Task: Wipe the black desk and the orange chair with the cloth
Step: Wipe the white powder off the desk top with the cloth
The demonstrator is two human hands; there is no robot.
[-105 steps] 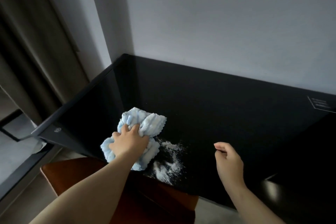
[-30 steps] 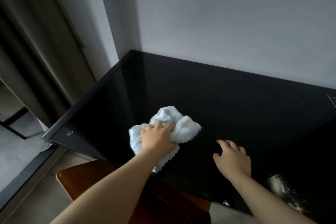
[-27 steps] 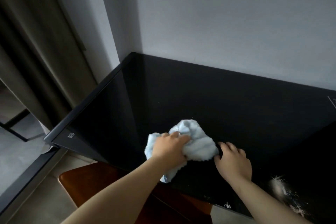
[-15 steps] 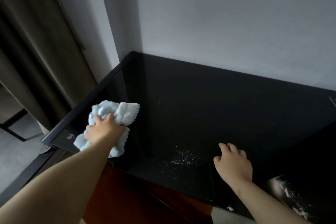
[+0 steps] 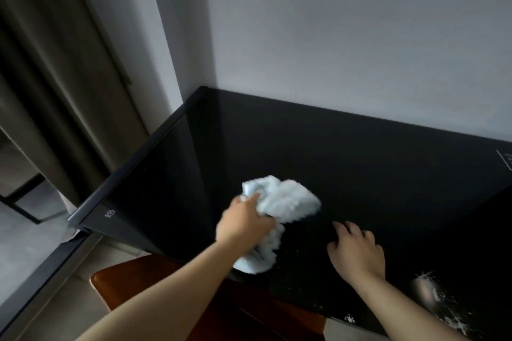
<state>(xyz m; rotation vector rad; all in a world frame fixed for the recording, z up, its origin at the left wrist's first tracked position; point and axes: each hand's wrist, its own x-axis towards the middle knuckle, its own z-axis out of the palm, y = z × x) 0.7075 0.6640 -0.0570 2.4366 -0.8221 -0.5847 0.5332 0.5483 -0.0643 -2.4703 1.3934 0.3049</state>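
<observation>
The left hand [image 5: 243,223] has its grip bunched round the pale blue cloth [image 5: 279,210], pressed on the black table [image 5: 304,147] near its front edge, while the right hand [image 5: 357,253] rests on the top beside it with fingers spread. White powder [image 5: 432,296] at the right front still needs wiping. The orange chair [image 5: 133,285], tucked under the table, looks not yet wiped, so I judge the job well short of half done.

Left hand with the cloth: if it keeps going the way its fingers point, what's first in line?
The left hand points up and right across the black desk. Beyond the cloth it grips, only bare desktop shows, then probably the wall; depth is unclear.
</observation>
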